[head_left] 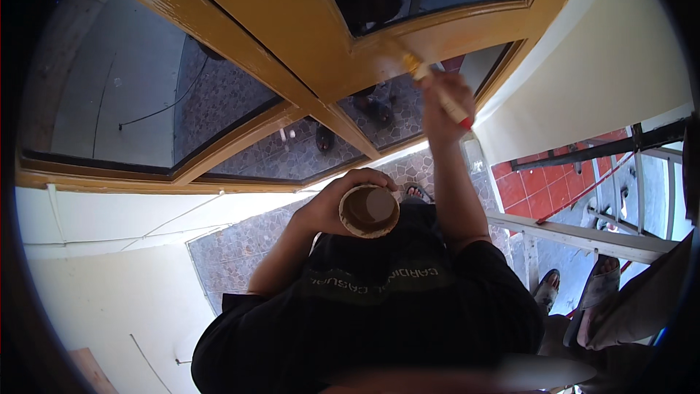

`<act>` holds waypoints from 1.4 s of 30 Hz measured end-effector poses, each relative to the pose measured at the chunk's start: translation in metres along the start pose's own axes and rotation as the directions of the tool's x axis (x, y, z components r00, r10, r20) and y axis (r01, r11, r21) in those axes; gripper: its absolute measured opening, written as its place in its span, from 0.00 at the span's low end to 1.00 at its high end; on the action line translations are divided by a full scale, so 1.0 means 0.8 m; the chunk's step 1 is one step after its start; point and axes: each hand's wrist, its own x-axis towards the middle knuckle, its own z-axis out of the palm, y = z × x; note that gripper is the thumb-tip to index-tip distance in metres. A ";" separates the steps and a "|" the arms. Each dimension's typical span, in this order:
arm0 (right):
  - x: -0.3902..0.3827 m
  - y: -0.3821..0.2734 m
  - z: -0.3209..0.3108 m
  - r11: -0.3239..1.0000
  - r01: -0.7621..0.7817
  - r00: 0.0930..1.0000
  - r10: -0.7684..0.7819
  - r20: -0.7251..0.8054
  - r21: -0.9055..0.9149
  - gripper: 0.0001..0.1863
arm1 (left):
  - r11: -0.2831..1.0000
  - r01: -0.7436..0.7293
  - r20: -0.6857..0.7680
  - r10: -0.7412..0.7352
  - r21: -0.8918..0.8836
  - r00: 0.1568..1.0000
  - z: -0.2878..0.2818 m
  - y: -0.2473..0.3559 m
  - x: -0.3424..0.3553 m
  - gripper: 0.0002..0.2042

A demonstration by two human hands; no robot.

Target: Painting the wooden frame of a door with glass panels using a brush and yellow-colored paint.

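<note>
Entry, head view: the person stood close under an ochre-painted wooden window frame (292,36) with glass panes, looking steeply down along their own dark shirt. The right hand (446,102) was raised to the frame, fingers clamped around the pale handle of a paintbrush (437,91); the brass-coloured ferrule and bristle end lay against the lower rail of the upper sash, near where that rail met the slanting centre bar. Judged step: brushing ochre paint onto the frame, mid-stroke or at the point of contact. The wood around the bristles looked glossy, though whether from wet paint or glare could not be told. The left hand (332,204) was held at chest level, fingers wrapped around a small round cup (369,211) with paint-smeared rim, kept upright. Contents: a shallow pool of brownish-ochre liquid, presumably the paint, covered the bottom with a pale glint on it; the level seemed low, the inner wall coated well above it. Judged requirement for the next move: a steady drawn stroke along the rail, keeping the bristles off the glass, and the cup level and within reach for reloading. Below, patterned floor tiles (240,255), a grey railing (583,237) and someone else's sandalled feet at lower right.
</note>
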 end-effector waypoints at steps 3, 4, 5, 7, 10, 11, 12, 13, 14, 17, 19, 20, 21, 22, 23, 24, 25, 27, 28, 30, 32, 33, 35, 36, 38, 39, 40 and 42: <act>0.012 0.016 -0.022 0.985 -0.170 0.952 0.164 -0.260 0.001 0.12 | 0.998 -0.047 0.008 0.047 0.031 0.999 -0.001 0.006 0.006 0.41; 0.018 0.016 -0.028 0.985 -0.174 0.951 0.167 -0.261 -0.003 0.12 | 0.999 -0.042 0.004 0.042 0.033 0.999 -0.001 0.005 0.005 0.41; 0.025 0.014 -0.033 0.992 -0.122 0.949 0.113 -0.295 -0.014 0.11 | 0.999 -0.038 -0.001 0.038 0.035 0.999 0.000 0.004 0.004 0.41; 0.024 0.012 -0.036 0.997 -0.073 0.942 0.059 -0.330 -0.030 0.11 | 1.000 -0.025 0.000 0.025 0.014 1.000 0.002 0.001 0.003 0.41; 0.008 0.007 -0.022 0.825 -0.058 0.969 -0.089 -0.230 -0.562 0.06 | 1.000 -0.021 0.017 0.021 -0.008 1.000 0.002 0.000 0.009 0.41; 0.010 -0.004 -0.003 0.890 0.073 0.953 -0.195 -0.230 -0.451 0.07 | 0.999 -0.030 0.025 0.030 -0.013 0.999 0.003 -0.001 0.010 0.41; 0.004 -0.007 0.003 0.893 0.178 0.964 -0.241 -0.107 -0.413 0.11 | 1.000 -0.023 0.034 0.023 -0.015 0.999 0.004 -0.002 0.011 0.41; -0.006 -0.008 0.015 0.930 0.222 0.965 -0.253 -0.074 -0.293 0.12 | 0.999 -0.026 0.035 0.027 -0.021 0.999 0.004 -0.004 0.011 0.41; -0.013 -0.014 0.027 0.952 0.256 0.963 -0.267 -0.045 -0.169 0.13 | 0.999 -0.025 0.038 0.026 -0.027 0.999 0.005 -0.005 0.011 0.42; -0.030 -0.044 0.039 0.985 0.170 0.982 -0.171 0.075 0.024 0.15 | 0.999 -0.008 0.047 0.010 -0.038 0.999 0.004 -0.006 0.012 0.42; -0.034 -0.046 0.033 0.989 0.141 0.987 -0.144 0.077 0.039 0.15 | 0.999 0.003 0.053 -0.001 -0.044 0.999 0.005 -0.007 0.010 0.42; -0.034 -0.044 0.029 0.991 0.115 0.988 -0.121 0.096 0.066 0.15 | 0.999 0.004 0.043 -0.002 -0.053 0.999 0.005 -0.008 0.010 0.42; -0.034 -0.033 0.025 0.992 0.114 0.989 -0.119 0.083 0.061 0.15 | 0.999 0.011 0.054 -0.009 -0.049 0.998 0.004 -0.008 0.011 0.42; -0.030 -0.013 0.016 0.991 0.135 0.990 -0.135 0.036 -0.012 0.13 | 0.999 0.002 0.053 0.000 -0.043 0.999 0.005 -0.008 0.014 0.42; -0.022 0.002 0.007 0.985 0.153 0.988 -0.154 -0.007 -0.082 0.11 | 0.999 -0.009 0.047 0.010 -0.037 0.999 0.004 -0.008 0.015 0.42; -0.015 0.013 -0.009 0.976 0.151 0.988 -0.156 -0.020 -0.156 0.11 | 0.999 -0.004 0.056 0.006 -0.035 0.998 0.004 -0.010 0.014 0.42; -0.005 0.016 -0.024 0.963 0.146 0.987 -0.158 -0.032 -0.228 0.12 | 0.999 -0.021 0.042 0.024 -0.050 0.999 0.004 -0.013 0.013 0.40; 0.001 0.017 -0.042 0.966 0.063 0.988 -0.095 -0.119 -0.252 0.12 | 0.997 -0.036 0.035 0.038 -0.064 0.999 0.004 -0.015 0.011 0.39; 0.004 0.019 -0.045 0.965 -0.013 0.979 -0.041 -0.198 -0.261 0.12 | 0.998 -0.034 0.027 0.036 -0.054 0.999 0.004 -0.015 0.010 0.40; 0.003 0.013 -0.043 0.948 0.013 0.967 -0.093 -0.237 -0.318 0.12 | 0.998 -0.037 0.026 0.038 -0.041 0.999 0.004 -0.015 0.012 0.40; -0.005 0.009 -0.032 0.920 0.041 0.958 -0.146 -0.246 -0.390 0.12 | 0.999 -0.035 0.008 0.035 -0.042 0.999 0.007 -0.013 0.017 0.41; -0.014 0.010 -0.021 0.905 0.071 0.966 -0.167 -0.197 -0.420 0.12 | 0.999 -0.035 0.014 0.036 -0.037 0.999 0.008 -0.012 0.020 0.41; -0.035 0.011 0.004 0.962 0.142 0.978 -0.173 -0.115 -0.234 0.13 | 0.999 -0.033 0.015 0.033 -0.030 0.999 0.009 -0.013 0.024 0.41; -0.045 0.003 0.014 0.977 0.134 0.986 -0.148 -0.076 -0.164 0.12 | 0.999 -0.033 0.023 0.033 -0.023 0.999 0.010 -0.014 0.026 0.41; -0.053 -0.019 0.022 0.992 0.108 0.993 -0.110 -0.039 -0.070 0.13 | 1.000 -0.029 -0.005 0.028 -0.010 1.000 0.012 -0.014 0.030 0.40; -0.054 -0.026 0.024 0.997 0.074 0.997 -0.074 0.010 0.023 0.14 | 1.000 -0.029 0.004 0.029 0.000 1.000 0.013 -0.013 0.032 0.40; -0.054 -0.028 0.023 0.996 0.081 0.997 -0.081 0.000 0.024 0.14 | 1.000 -0.020 -0.003 0.020 0.006 1.000 0.015 -0.013 0.033 0.40; -0.053 -0.026 0.017 0.992 0.082 0.994 -0.088 0.064 0.094 0.15 | 0.999 -0.020 -0.023 0.020 0.039 1.000 0.017 -0.013 0.038 0.40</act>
